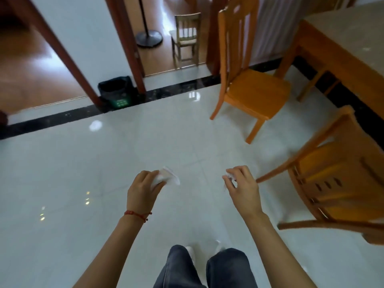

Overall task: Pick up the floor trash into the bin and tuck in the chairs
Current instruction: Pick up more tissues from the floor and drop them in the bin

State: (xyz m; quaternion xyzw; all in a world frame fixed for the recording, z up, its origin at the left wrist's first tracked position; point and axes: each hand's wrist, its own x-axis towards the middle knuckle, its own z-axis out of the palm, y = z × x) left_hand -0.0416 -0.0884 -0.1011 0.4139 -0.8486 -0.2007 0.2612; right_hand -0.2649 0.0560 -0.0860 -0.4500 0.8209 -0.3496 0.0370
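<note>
My left hand (pixel 143 191) grips a crumpled white tissue (pixel 167 177) above the tiled floor. A smaller white scrap (pixel 230 177) is pinched in the fingers of my right hand (pixel 243 188). The bin (pixel 116 91), green with a black liner, stands far ahead on the left against a door post. Two orange wooden chairs are pulled away from the table (pixel 349 36): one (pixel 255 88) ahead on the right, another (pixel 336 183) close on my right with its back toward me.
A small pale chair (pixel 187 38) and a round black stand base (pixel 149 38) sit in the doorway beyond. A dark floor border (pixel 62 117) runs across ahead. Glossy pale tiles lie between me and the bin. My legs (pixel 199 267) show at the bottom.
</note>
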